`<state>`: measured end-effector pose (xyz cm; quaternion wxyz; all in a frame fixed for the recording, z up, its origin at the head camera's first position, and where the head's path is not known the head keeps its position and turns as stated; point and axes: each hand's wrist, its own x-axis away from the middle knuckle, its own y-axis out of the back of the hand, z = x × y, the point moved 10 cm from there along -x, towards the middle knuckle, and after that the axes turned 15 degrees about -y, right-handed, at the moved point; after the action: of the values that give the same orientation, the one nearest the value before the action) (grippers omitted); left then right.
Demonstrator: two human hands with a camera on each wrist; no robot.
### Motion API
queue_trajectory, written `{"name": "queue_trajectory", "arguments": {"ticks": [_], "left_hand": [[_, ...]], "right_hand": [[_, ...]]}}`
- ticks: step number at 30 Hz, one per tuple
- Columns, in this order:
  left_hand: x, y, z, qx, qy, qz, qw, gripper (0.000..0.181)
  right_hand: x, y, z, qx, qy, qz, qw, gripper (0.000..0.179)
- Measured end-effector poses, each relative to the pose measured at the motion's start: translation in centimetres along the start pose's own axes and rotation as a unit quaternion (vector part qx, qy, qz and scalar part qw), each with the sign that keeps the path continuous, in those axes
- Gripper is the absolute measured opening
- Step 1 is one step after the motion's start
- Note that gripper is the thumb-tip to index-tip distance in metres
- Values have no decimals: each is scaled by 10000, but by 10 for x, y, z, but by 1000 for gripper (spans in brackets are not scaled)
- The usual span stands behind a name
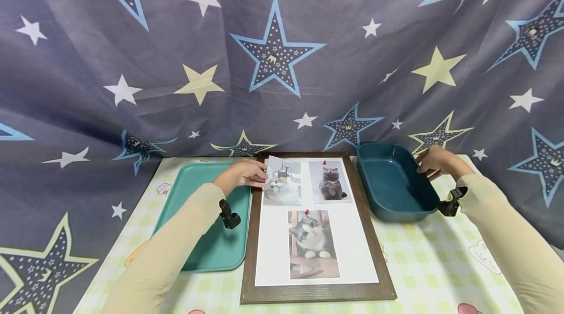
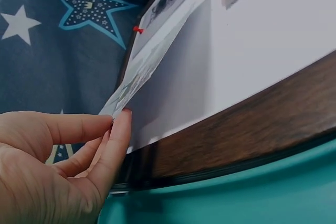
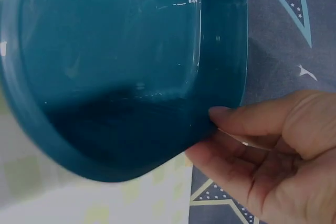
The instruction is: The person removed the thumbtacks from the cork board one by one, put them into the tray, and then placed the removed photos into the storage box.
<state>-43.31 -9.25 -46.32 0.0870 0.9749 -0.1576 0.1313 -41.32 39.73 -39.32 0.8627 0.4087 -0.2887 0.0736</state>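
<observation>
My left hand (image 1: pixel 246 175) pinches the left edge of a cat photo (image 1: pixel 282 190) between thumb and fingers. This photo lies over the upper left of a white board (image 1: pixel 270 250) with a brown wooden frame. In the left wrist view the photo (image 2: pixel 144 72) stands tilted up from the board, its pinched edge lifted. My right hand (image 1: pixel 438 161) grips the rim of a dark teal basin (image 1: pixel 374 199) at the board's right. The right wrist view has the thumb over the basin's (image 3: pixel 226 51) rim and the fingers outside it. Nothing shows inside the basin.
A grey cat photo (image 1: pixel 323 189) with a red pushpin (image 1: pixel 324 162) is at the board's upper right. Another cat photo (image 1: pixel 308 250), also pinned, is below. A green tray (image 1: pixel 216 260) lies left, partly under my left arm. A star-print curtain (image 1: pixel 273 123) hangs behind the table.
</observation>
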Motion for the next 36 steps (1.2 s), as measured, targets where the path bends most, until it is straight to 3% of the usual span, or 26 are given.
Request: {"name": "queue_trajectory", "arguments": {"ticks": [8,13,17,28,36], "left_hand": [[2,4,-14,215,-51,-93,9997,57],[3,-7,-28,233,-57,169,9996,58],[7,-20,-52,229,-156,247,9993,57],[13,-77,-129,214,-567,384,9974,51],[17,-128,-160,193,-790,683,9943,52]], "right_hand": [[-3,-5,0,-72,-52,214,9997,58],[-4,-8,0,-49,-80,230,9997,59],[-5,-9,-1,-3,-95,315,9995,60],[-7,-4,-6,-253,-163,762,9966,60],[-7,-5,-7,-272,-234,865,9956,62]]}}
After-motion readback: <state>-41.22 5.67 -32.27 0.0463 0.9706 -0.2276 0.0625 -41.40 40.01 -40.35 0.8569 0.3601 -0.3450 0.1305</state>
